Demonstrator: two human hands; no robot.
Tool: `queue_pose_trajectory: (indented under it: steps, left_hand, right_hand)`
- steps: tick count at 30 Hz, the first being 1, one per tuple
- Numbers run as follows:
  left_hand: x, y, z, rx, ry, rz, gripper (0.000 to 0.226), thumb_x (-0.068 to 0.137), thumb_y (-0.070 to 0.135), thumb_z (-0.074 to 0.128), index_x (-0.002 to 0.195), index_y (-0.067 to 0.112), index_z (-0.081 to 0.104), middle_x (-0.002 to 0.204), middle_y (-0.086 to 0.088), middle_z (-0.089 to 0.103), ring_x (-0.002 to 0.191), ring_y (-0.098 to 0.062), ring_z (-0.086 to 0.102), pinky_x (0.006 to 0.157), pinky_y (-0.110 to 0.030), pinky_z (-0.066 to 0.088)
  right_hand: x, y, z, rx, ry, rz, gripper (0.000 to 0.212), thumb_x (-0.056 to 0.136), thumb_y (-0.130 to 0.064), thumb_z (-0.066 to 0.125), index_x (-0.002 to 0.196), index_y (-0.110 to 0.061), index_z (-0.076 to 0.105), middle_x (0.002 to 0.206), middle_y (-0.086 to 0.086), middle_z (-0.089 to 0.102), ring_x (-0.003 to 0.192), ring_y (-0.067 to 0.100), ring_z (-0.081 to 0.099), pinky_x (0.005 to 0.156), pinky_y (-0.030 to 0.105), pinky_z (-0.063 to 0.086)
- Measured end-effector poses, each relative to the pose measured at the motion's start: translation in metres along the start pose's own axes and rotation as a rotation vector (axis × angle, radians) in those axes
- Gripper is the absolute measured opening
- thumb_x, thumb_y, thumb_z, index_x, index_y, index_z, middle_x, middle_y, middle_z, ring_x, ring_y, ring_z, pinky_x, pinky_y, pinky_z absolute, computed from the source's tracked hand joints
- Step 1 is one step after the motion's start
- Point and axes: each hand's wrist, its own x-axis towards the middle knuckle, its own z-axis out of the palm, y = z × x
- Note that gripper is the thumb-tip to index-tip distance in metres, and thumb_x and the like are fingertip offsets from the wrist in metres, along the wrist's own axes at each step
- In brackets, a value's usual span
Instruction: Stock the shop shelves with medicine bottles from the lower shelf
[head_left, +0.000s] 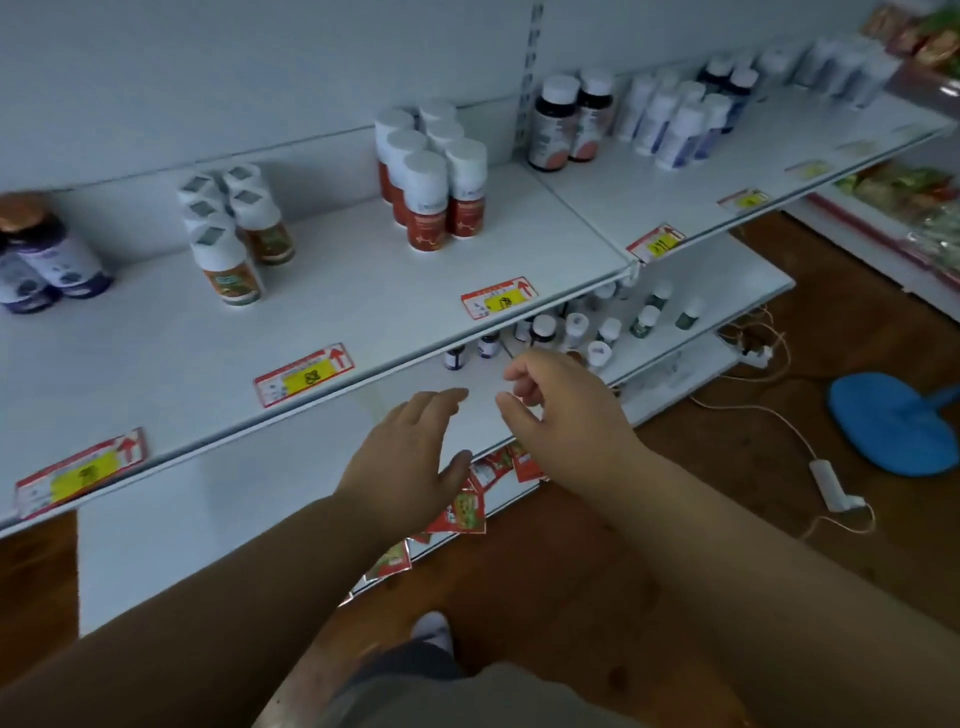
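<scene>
Currently in the reach phase: both hands empty, out over the lower shelf (291, 499), nothing picked yet. Left hand (410, 457) flat, fingers loosely spread, grip wide. Right hand (566, 410) fingers half-curled, grip open, pointed at the loose medicine bottles (576, 327) clustered further back and to the right on the lower shelf, partly hidden under the upper shelf (363, 291) edge. Upper shelf already carries grouped rows: red-label bottles (431, 202), green-label bottles (228, 244), purple ones (47, 270) at far left, with bare space in front of each.

Next move, my read: push the right hand deeper under the lip, close on one small bottle, lift clear without clipping the price tag (498, 299) strip, then match it to its row above. Labels are too blurred to say which row.
</scene>
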Motion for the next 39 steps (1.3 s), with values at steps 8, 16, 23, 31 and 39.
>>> queue_pose_trajectory:
  steps: [8,16,23,31,39]
  left_hand:
    - [0.059,-0.01,0.06,0.076,-0.066,-0.119,0.062,0.091,0.039,0.062,0.147,0.023,0.039,0.147,-0.005,0.044,0.13,-0.03,0.047,0.107,-0.046,0.042]
    - [0.129,-0.046,0.16,0.164,-0.051,-0.32,0.067,0.09,0.041,0.062,0.149,0.026,0.034,0.156,-0.004,0.033,0.141,-0.03,0.036,0.114,-0.049,0.034]
    - [0.206,-0.118,0.222,0.266,0.066,-0.263,0.068,0.089,0.039,0.064,0.147,0.019,0.036,0.15,-0.003,0.04,0.137,-0.025,0.04,0.112,-0.042,0.036]
    - [0.236,-0.185,0.256,0.334,0.078,-0.315,0.071,0.089,0.041,0.065,0.149,0.021,0.032,0.152,-0.001,0.038,0.139,-0.023,0.038,0.112,-0.037,0.033]
    - [0.223,-0.207,0.26,0.247,0.094,-0.399,0.065,0.092,0.047,0.059,0.148,0.026,0.034,0.153,0.002,0.038,0.139,-0.017,0.038,0.112,-0.037,0.036]
  right_hand:
    - [0.043,0.086,0.048,0.004,-0.152,0.066,0.045,0.093,-0.03,0.062,0.135,-0.024,0.047,0.135,0.004,0.045,0.12,0.022,0.053,0.094,0.041,0.05]
    - [0.127,0.21,0.169,0.061,-0.14,0.007,0.053,0.091,-0.033,0.068,0.138,-0.02,0.048,0.135,0.01,0.046,0.119,0.024,0.053,0.096,0.026,0.042]
    - [0.201,0.283,0.255,0.069,0.048,-0.101,0.042,0.09,-0.028,0.069,0.127,-0.016,0.054,0.123,0.009,0.053,0.11,0.024,0.055,0.094,0.035,0.047]
    - [0.283,0.292,0.347,0.101,-0.038,-0.15,0.076,0.092,-0.035,0.065,0.15,-0.04,0.017,0.148,0.016,0.031,0.133,0.036,0.039,0.105,0.049,0.044]
    - [0.288,0.289,0.373,0.235,0.126,-0.144,0.045,0.09,-0.015,0.064,0.128,-0.023,0.042,0.108,0.011,0.048,0.092,0.028,0.056,0.08,0.041,0.054]
